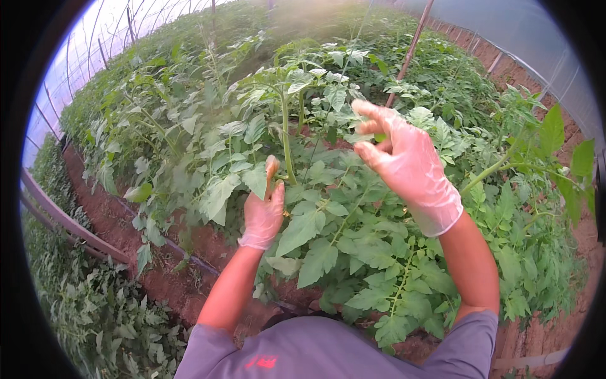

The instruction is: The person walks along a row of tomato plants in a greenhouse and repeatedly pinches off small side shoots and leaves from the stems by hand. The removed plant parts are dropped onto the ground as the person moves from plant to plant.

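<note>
A tomato plant with a thick green stem stands before me. My left hand, in a clear plastic glove, is low beside this stem. Its thumb and a finger are at a short side stalk, and a leaf partly covers the fingers; whether they grip the stalk is not clear. My right hand, gloved the same way, is raised to the right of the stem, its fingers curved and apart. Nothing is plainly held in it. A thin string runs down between the stem and my right hand.
Dense tomato foliage fills the space below my hands. A slanted wooden pole rises behind my right hand. At right, a leafy shoot sticks up near my forearm. A dark hose lies on the soil; greenhouse film curves overhead.
</note>
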### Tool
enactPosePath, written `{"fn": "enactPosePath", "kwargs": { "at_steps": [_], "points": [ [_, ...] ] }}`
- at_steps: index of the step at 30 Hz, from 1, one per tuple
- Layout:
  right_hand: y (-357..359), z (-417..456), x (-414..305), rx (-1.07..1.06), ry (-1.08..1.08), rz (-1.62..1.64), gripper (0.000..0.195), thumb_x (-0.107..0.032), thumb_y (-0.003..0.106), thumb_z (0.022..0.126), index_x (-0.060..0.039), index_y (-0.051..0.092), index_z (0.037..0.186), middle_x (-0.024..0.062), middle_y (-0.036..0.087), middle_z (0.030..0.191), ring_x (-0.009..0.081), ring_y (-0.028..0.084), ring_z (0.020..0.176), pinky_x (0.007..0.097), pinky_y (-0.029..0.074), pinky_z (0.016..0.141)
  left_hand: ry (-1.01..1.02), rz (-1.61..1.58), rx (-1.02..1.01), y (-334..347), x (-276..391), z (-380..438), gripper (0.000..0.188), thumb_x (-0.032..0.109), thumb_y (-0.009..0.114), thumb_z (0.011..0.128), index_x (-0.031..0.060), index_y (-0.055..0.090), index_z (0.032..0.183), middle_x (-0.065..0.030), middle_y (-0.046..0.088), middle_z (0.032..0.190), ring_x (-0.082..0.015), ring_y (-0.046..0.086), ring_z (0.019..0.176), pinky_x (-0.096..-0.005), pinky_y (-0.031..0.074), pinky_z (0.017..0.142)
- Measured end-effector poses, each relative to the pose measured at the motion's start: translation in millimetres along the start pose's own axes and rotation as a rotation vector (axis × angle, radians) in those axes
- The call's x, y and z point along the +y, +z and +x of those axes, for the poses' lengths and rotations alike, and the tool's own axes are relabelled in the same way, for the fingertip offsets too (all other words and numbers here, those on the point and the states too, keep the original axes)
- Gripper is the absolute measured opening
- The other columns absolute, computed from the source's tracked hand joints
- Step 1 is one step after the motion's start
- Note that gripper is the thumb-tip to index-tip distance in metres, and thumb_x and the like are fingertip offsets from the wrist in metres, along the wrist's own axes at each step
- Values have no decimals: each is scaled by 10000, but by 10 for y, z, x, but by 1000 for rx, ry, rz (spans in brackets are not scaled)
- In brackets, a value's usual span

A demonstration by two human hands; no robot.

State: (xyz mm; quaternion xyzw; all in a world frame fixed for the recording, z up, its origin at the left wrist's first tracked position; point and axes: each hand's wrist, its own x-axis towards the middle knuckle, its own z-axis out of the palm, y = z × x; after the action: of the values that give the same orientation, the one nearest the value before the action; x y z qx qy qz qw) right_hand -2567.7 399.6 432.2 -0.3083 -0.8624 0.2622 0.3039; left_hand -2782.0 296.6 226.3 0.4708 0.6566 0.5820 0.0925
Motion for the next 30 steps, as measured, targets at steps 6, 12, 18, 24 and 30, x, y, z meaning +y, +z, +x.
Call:
{"fn": "enactPosePath", "kwargs": {
  "at_steps": [6,12,18,24,30],
  "points": [
    [221,491,-94,-277,-44,673,664,-205,716,935,-73,427,1518,134,648,1291,117,652,938,248,496,796,-44,17,-176,216,-213,279,527,61,498,1030,97,387,1543,-121,595,1406,-201,608,1234,-355,488,1028],
    [1,435,-40,-209,-70,381,341,-251,645,984,-50,641,1259,28,727,1070,67,644,825,200,439,711,59,128,-287,262,-151,222,482,179,560,1037,94,465,1502,-77,658,1337,-137,662,1072,-301,539,907],
    [30,352,-154,-210,-85,365,198,-165,611,995,-64,686,1148,1,716,977,65,631,785,199,415,675,-113,-119,-190,274,-82,147,325,223,625,1006,55,628,1284,-56,723,1117,-124,686,940,-281,535,858],
    [-4,434,91,-4,104,401,164,-99,552,990,-74,692,1073,-1,703,916,43,580,737,196,417,655,-175,-114,-73,100,20,-89,163,177,631,972,59,638,1085,-139,642,962,-315,640,822,-399,516,731],
    [-143,808,166,-108,68,322,192,-140,582,974,-67,687,1118,-4,718,967,51,628,775,199,415,613,146,344,-376,296,-344,-720,305,269,573,1021,102,563,1276,-37,635,1118,-144,620,959,-322,512,797]
  ]
}}
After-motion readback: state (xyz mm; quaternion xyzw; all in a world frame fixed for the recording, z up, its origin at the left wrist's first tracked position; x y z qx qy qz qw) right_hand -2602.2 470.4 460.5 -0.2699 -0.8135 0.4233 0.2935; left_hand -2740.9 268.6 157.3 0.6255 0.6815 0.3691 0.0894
